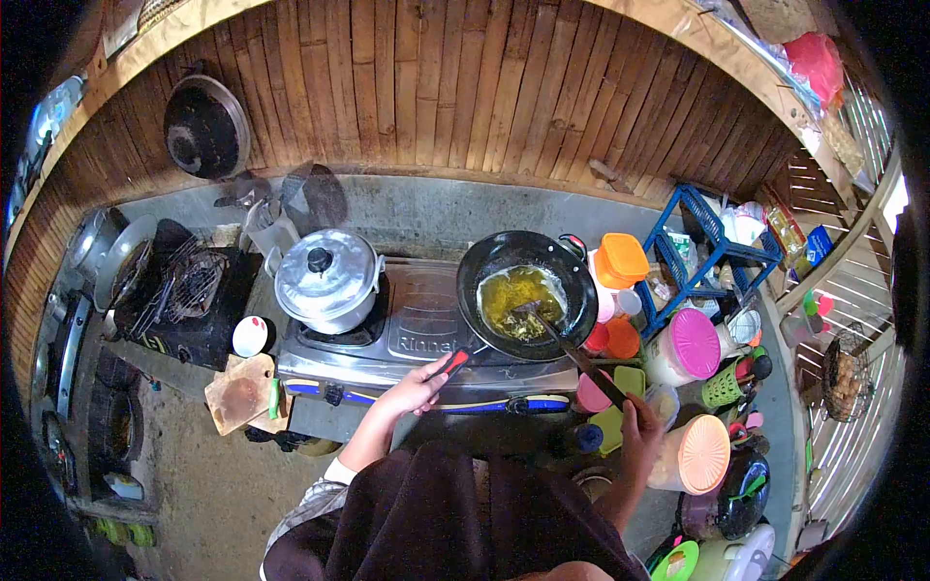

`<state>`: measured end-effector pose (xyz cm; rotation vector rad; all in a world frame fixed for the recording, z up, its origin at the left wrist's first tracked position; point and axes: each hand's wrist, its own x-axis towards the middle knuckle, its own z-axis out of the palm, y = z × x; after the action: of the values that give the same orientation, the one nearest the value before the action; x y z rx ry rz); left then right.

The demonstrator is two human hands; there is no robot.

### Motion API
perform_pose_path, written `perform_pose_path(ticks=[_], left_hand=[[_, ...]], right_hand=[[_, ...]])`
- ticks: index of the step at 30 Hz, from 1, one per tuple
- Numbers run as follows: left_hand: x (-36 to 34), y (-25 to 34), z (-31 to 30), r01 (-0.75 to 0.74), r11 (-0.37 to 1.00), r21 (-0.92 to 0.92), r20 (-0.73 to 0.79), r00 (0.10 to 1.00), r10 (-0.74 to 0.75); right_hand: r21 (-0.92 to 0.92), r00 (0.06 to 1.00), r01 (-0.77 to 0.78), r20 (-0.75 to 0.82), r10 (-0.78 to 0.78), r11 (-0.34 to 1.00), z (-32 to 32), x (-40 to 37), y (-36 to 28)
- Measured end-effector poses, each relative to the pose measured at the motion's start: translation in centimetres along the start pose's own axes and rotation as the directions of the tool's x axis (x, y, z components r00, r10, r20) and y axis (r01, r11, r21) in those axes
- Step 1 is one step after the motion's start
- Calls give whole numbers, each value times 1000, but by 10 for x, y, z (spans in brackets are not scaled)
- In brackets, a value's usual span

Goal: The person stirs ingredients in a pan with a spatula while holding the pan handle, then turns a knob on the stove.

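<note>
A dark wok [475,295] stands on the right burner of the steel gas stove [417,290], with yellowish, oily food [523,295] in its bottom. My left hand [415,390] is closed around the wok's red and black handle [453,363], in front of the stove. Lower right, my right hand [640,426] grips the long dark handle of a spatula [591,370]. The spatula's blade rests in the food near the wok's middle. On the left burner sits a lidded silver pot [327,281].
Left of the stove are a cutting board [238,395], a small white bowl [250,336] and a blackened grill stove [194,290]. Plastic containers, including an orange one [621,259] and a pink-lidded one [695,344], crowd the right side beside a blue rack [712,237].
</note>
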<state>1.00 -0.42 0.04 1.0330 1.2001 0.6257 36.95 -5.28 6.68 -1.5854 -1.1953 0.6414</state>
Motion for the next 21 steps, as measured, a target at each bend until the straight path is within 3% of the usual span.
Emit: perform_pose_path(ticks=[5,7,8,11,12,18,21], left_hand=[[0,-1,0,-10,1000,0,2,1000,10],[-1,0,1,-4,1000,-6,-5,1000,4],[-1,1,1,4,1000,-6,-12,1000,-4],[1,-1,0,8,1000,-3,-12,1000,-8],[0,-1,0,5,1000,-1,-6,1000,-5],[-3,3,3,-11,999,30,-38,999,13],[-1,0,1,-4,1000,13,-25,1000,4]], right_hand=[[8,993,-19,117,18,1000,28,13,38],[8,973,135,185,-134,991,44,13,40],[44,967,-42,252,30,998,49,14,42],[69,966,76,242,-91,995,67,15,56],[0,970,71,233,-69,997,70,16,58],[24,971,115,209,-117,993,61,17,59],[7,976,125,177,-125,992,42,10,27]])
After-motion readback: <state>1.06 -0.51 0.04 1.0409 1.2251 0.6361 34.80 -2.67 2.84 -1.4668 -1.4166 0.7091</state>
